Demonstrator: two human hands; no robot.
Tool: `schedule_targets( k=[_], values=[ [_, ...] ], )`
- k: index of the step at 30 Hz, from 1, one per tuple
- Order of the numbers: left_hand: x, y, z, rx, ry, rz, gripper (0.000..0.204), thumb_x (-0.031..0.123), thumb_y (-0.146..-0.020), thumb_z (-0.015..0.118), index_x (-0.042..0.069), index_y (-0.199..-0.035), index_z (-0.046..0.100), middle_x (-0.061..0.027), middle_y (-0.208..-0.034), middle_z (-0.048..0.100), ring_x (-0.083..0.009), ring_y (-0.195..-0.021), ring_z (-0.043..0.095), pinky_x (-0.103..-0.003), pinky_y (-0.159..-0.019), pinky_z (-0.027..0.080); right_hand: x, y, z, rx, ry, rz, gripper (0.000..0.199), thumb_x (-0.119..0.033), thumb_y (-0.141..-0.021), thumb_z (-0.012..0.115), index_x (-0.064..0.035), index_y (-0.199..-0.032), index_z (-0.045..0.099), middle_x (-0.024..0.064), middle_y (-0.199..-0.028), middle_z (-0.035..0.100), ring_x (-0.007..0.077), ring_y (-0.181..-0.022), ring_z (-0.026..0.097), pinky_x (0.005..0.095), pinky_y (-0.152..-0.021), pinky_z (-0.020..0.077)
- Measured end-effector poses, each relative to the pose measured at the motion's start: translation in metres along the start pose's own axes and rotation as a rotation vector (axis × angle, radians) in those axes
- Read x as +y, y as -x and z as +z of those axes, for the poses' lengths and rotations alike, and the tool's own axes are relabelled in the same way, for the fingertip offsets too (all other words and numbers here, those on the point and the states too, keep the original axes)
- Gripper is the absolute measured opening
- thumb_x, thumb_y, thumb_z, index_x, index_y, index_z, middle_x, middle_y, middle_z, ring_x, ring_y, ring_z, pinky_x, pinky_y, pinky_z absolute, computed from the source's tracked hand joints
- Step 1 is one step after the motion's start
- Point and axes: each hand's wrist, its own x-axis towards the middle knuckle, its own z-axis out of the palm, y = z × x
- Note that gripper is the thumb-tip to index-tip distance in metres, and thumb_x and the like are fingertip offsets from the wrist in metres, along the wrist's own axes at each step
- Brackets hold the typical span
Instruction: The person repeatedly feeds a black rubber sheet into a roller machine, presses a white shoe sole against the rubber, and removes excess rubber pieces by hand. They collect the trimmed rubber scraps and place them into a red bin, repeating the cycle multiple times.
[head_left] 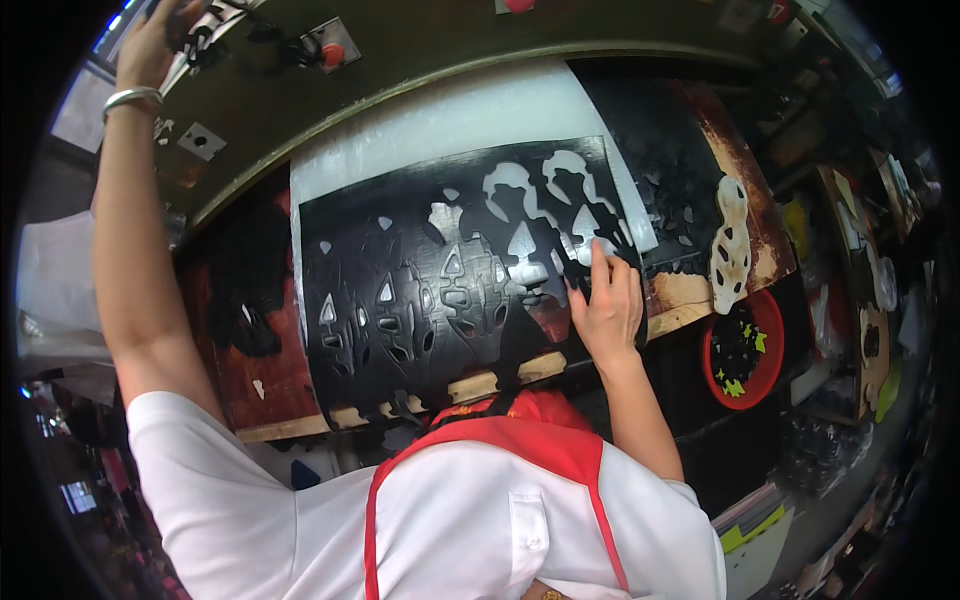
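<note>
On the wooden bench [690, 295], glossy black sheet [400, 250] with shoe-part cutouts.
Right hand [607, 305] presses flat, grip open, on it; left hand [150, 45] grips a dark handle [195, 30] overhead.

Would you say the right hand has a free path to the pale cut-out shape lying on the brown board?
Probably yes: the right hand rests on the black punched sheet, and nothing stands between it and the pale cut-out shape.
</note>
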Motion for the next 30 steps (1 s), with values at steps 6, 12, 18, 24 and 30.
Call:
schedule_targets(
  k=[6,12,18,24,30],
  values=[
    [-0.054,0.275,0.127,-0.393,-0.75,0.646,0.026,0.0,-0.081,0.052,0.003,-0.103,0.067,-0.0108,-0.099,0.068,-0.0276,-0.09,0.066,-0.036,-0.078,0.054,-0.042,0.0,0.005,-0.66,-0.724,0.139,0.045,-0.033,-0.098,0.049,0.0,-0.07,0.061,0.0099,-0.065,0.055,0.0279,-0.07,0.058,0.0397,-0.066,0.0447],
    [-0.112,0.445,0.133,-0.879,-0.284,0.452,0.037,0.004,-0.074,0.067,0.005,-0.11,0.063,-0.0158,-0.117,0.06,-0.0308,-0.09,0.063,-0.039,-0.077,0.051,-0.012,-0.007,0.043,-1.27,-1.311,0.606,0.067,-0.047,-0.103,0.031,-0.0015,-0.069,0.065,0.006,-0.064,0.06,0.016,-0.072,0.056,0.031,-0.076,0.0428],
    [-0.087,0.402,0.164,-0.308,0.082,-0.07,0.018,0.016,-0.094,0.057,0.0,-0.099,0.065,-0.0109,-0.094,0.067,-0.0234,-0.087,0.062,-0.034,-0.079,0.048,-0.036,0.0,0.033,-0.976,-1.483,0.397,0.058,-0.039,-0.104,0.036,-0.0015,-0.069,0.063,0.015,-0.097,0.072,0.0179,-0.098,0.061,0.0307,-0.1,0.037],
    [-0.119,0.183,0.098,0.286,0.614,-0.356,0.023,0.026,-0.096,0.06,0.003,-0.099,0.061,-0.0043,-0.079,0.06,-0.0103,-0.057,0.051,-0.025,-0.052,0.045,-0.047,0.013,-0.029,-0.731,-0.742,0.268,0.032,-0.014,-0.087,0.069,-0.0025,-0.116,0.062,0.0101,-0.093,0.07,0.0131,-0.074,0.066,0.0275,-0.062,0.0512],
    [-0.068,0.082,0.056,0.461,0.32,-0.129,0.018,0.019,-0.092,0.065,0.002,-0.093,0.064,-0.0052,-0.074,0.061,-0.0112,-0.056,0.053,-0.025,-0.049,0.042,-0.08,0.018,-0.069,-0.518,-0.342,0.112,0.032,-0.02,-0.081,0.073,-0.0028,-0.107,0.065,0.0101,-0.066,0.066,0.0263,-0.06,0.067,0.0369,-0.057,0.0518]
  ],
)
